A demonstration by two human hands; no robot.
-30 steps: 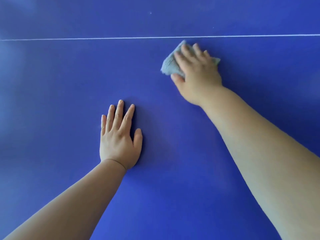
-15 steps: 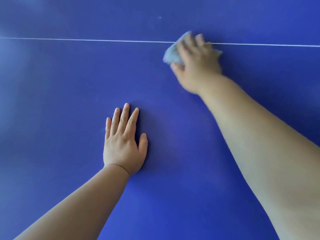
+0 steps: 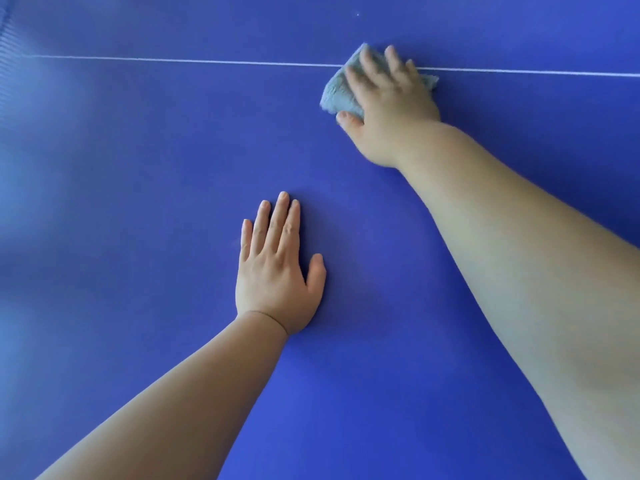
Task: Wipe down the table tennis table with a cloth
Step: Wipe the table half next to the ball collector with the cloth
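Observation:
The blue table tennis table (image 3: 138,202) fills the whole view. A thin white line (image 3: 173,60) runs across it near the top. My right hand (image 3: 388,105) presses a crumpled grey-blue cloth (image 3: 337,93) flat against the surface, right on the white line, with its fingers stretched over the cloth. Most of the cloth is hidden under the palm; its edges show at the left and far right. My left hand (image 3: 277,271) rests palm-down on the table in the middle, fingers straight and together, holding nothing.
A small white speck (image 3: 357,14) sits on the table beyond the line. Pale reflections lie on the surface at the left edge. No table edge or net is in view.
My right hand has pushed the cloth away from me, from just below the white line up onto it. My left hand has stayed planted on the table.

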